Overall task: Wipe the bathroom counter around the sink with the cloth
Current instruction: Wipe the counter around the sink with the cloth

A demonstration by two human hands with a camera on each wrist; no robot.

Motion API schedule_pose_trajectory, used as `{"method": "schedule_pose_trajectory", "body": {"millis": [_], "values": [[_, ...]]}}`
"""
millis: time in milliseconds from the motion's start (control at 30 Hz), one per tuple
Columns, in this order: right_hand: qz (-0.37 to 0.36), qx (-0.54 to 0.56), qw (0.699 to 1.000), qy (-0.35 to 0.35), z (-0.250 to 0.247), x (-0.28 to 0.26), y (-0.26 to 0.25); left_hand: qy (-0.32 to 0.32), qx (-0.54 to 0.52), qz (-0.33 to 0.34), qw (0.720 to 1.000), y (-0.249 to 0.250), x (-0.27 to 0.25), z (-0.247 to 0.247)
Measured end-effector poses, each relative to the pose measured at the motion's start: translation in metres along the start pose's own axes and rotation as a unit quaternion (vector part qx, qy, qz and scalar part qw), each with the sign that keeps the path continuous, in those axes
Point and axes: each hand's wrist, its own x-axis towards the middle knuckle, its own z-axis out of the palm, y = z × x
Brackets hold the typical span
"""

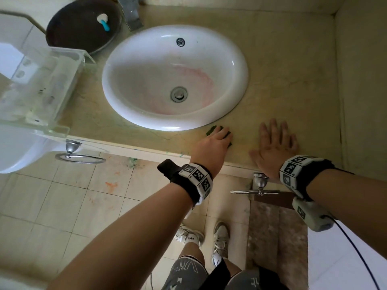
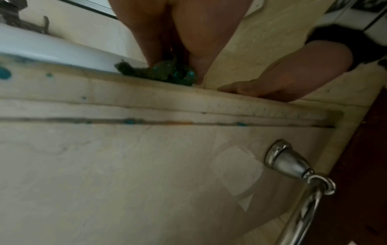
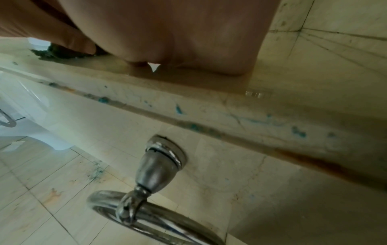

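A dark green cloth [image 1: 212, 129] lies on the beige counter [image 1: 282, 80], right against the front rim of the white oval sink [image 1: 109, 80]. My left hand [image 1: 216, 138] covers most of the cloth and grips it. In the left wrist view the cloth [image 2: 167, 74] is bunched between fingers and thumb, on the counter's front edge. My right hand [image 1: 274, 143] lies flat on the counter to the cloth's right, fingers spread, holding nothing. The right wrist view shows its palm [image 3: 188, 33] on the counter, with the cloth [image 3: 54, 53] to the left.
A dark round pan [image 1: 81, 24] and a clear plastic box [image 1: 41, 84] stand left of the sink, and the faucet [image 1: 132, 15] is behind it. Two chrome towel rings [image 1: 79, 155] [image 1: 259, 187] project from the counter's front. A wall [image 1: 360, 80] closes the right side.
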Motion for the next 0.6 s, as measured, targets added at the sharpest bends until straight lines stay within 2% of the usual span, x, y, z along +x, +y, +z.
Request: {"method": "schedule_pose_trajectory", "body": {"millis": [100,300,467,600], "values": [[0.000,-0.002,1.000,-0.003,0.000,0.000,0.000,-0.019,-0.012,-0.007,1.000,-0.002,0.000,0.003],[0.001,-0.005,1.000,-0.023,-0.001,0.001,0.001,0.027,-0.008,-0.050,0.998,-0.021,0.000,-0.013],[0.000,-0.003,1.000,-0.029,-0.001,0.001,0.001,0.019,0.012,-0.084,0.996,-0.040,-0.011,-0.023],[0.001,-0.006,0.999,-0.032,0.000,0.002,0.001,0.045,0.016,-0.116,0.992,-0.061,-0.029,-0.036]]}}
